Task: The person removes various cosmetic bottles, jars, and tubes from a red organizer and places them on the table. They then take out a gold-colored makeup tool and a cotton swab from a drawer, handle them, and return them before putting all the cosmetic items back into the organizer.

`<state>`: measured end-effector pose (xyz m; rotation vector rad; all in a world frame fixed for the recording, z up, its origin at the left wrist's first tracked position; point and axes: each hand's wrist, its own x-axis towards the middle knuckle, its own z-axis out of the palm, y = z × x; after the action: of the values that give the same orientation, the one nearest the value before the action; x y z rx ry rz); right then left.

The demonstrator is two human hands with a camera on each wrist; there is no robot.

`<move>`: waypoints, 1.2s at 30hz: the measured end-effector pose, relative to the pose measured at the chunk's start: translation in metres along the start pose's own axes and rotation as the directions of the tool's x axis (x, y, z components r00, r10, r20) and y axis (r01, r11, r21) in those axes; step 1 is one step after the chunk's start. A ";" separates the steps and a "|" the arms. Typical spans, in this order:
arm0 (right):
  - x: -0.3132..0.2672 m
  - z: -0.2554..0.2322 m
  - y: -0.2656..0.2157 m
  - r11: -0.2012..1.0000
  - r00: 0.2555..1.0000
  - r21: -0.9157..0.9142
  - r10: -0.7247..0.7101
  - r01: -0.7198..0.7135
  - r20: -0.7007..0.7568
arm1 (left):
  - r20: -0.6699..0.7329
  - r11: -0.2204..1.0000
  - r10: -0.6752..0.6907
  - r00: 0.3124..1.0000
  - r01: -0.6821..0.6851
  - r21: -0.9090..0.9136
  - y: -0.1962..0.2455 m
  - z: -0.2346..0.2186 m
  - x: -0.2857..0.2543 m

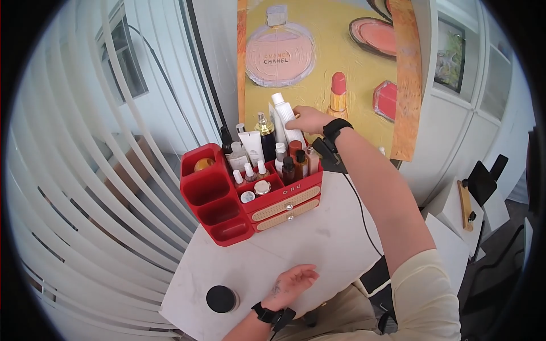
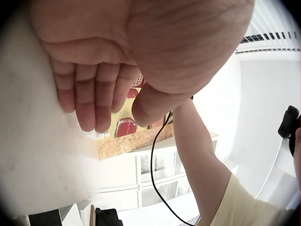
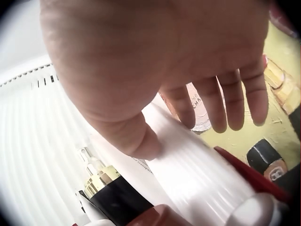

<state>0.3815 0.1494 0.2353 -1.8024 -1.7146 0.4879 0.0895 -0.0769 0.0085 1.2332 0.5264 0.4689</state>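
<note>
My right hand (image 1: 313, 120) reaches to the back of a red cosmetics organizer (image 1: 227, 233) and grips a tall white tube (image 1: 291, 132) that leans there. In the right wrist view the thumb (image 3: 146, 146) presses one side of the white tube (image 3: 188, 165), with the other fingers on its far side. Beside the tube stands a dark spray bottle with a gold collar (image 1: 266, 136). A white squeeze tube (image 1: 251, 146) is left of that bottle. My left hand (image 1: 294, 283) is held near the table's front edge, fingers loosely bent, holding nothing.
A jar with a black lid (image 1: 222, 299) sits on the white marbled table (image 1: 341, 210), left of my left hand. Several small bottles fill the organizer's front compartments, above two woven-front drawers (image 1: 287, 213). Behind stands a painting (image 1: 324, 34). A black cable (image 1: 364, 213) runs along the right.
</note>
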 end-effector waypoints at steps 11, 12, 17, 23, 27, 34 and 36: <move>0.010 0.009 0.010 0.808 0.973 0.548 -0.226 0.218 -0.055 | -0.017 1.000 -0.007 1.000 0.007 0.021 -0.002 -0.005 0.002; 0.005 0.008 0.008 0.805 0.973 0.552 -0.222 0.216 -0.057 | -0.017 1.000 0.000 1.000 0.001 0.015 -0.003 -0.005 0.003; -0.013 0.004 0.013 0.716 0.943 0.627 -0.318 0.306 -0.097 | -0.028 0.999 -0.023 0.999 0.024 0.021 0.000 -0.002 0.003; -0.015 0.009 0.023 0.718 0.934 0.609 -0.337 0.338 -0.121 | -0.025 1.000 -0.006 1.000 0.006 0.017 -0.002 -0.003 0.003; -0.020 0.005 0.016 0.779 0.913 0.487 -0.393 0.395 -0.113 | -0.031 1.000 -0.008 0.999 0.009 0.005 -0.003 -0.003 0.003; -0.021 0.010 0.024 0.787 0.939 0.524 -0.334 0.325 -0.082 | -0.033 1.000 -0.011 0.999 0.012 0.020 -0.003 -0.005 0.002; -0.024 0.007 0.017 0.813 0.941 0.481 -0.325 0.330 -0.096 | -0.001 1.000 0.015 1.000 -0.016 -0.014 -0.009 -0.007 0.002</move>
<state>0.3878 0.1271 0.2158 -1.1173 -1.6594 0.6896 0.0876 -0.0728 -0.0026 1.2249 0.5140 0.4855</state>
